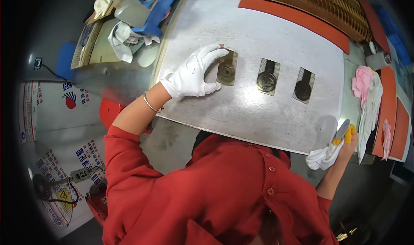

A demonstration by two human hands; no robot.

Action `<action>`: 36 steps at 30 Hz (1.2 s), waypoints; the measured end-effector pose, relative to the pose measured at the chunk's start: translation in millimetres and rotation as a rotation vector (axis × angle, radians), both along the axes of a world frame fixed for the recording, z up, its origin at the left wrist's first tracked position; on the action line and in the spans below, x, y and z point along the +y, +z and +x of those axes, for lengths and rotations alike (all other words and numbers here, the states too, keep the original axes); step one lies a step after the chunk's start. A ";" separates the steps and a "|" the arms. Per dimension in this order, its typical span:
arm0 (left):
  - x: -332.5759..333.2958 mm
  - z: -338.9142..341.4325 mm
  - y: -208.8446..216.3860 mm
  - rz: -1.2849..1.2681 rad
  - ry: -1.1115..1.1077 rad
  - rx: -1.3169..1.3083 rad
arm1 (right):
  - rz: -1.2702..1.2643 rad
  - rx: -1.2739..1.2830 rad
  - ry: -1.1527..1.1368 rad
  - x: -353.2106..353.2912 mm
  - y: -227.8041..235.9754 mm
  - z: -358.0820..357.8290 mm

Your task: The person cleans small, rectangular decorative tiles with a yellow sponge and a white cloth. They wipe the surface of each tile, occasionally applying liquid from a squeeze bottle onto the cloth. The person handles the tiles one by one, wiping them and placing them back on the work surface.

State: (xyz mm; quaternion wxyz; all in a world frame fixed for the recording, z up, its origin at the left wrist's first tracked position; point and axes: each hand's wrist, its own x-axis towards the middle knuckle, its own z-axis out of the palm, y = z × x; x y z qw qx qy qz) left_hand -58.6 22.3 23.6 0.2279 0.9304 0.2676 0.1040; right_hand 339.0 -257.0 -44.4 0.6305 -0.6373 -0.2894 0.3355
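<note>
Three thin rectangular mesh plates lie in a row on the pale work board, each with a dark round-headed shape and a stem on it. My left hand (194, 74), in a white glove, spans the left mesh plate (226, 68), with fingertips at its far edge and the thumb at its near edge. The middle mesh plate (268, 76) and the right mesh plate (304, 85) lie apart from both hands. At the board's near right corner my right hand (350, 138), with yellow finger covers, is closed by a white cloth (323, 157) and a grey rounded disc (343, 129).
An orange-red strip (297, 23) runs along the board's far edge, before a slatted brown rack (310, 5). A blue bin (157, 12) and crumpled white cloths (123, 40) sit at far left. Pink cloth (364, 83) and white cloth (371, 111) hang at right.
</note>
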 end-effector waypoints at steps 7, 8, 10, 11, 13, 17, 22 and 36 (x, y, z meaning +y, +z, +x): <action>24.8 -19.1 -3.4 -0.245 -0.082 -0.103 | 0.076 0.060 0.088 -5.5 -10.5 13.6; 21.9 -13.0 2.3 -0.280 -0.076 -0.108 | 0.066 0.059 0.033 -5.9 -10.0 11.4; 18.3 -0.6 26.0 -0.360 -0.085 -0.004 | 0.048 0.056 -0.073 -0.5 -7.0 4.0; 19.1 4.1 18.3 -0.399 -0.100 -0.022 | 0.049 0.058 -0.146 3.6 -4.6 -1.8; 28.9 11.3 6.0 -0.459 -0.129 -0.056 | 0.079 0.044 -0.060 3.0 -7.1 4.6; 28.1 17.7 26.4 -0.639 -0.136 0.162 | 0.090 0.027 0.036 -3.1 -10.9 13.1; 20.0 30.8 44.0 -0.608 -0.089 0.224 | 0.081 0.046 0.001 -0.9 -6.6 6.6; 20.9 50.7 35.8 -0.624 0.013 0.197 | 0.141 0.072 0.076 -0.9 -7.0 6.7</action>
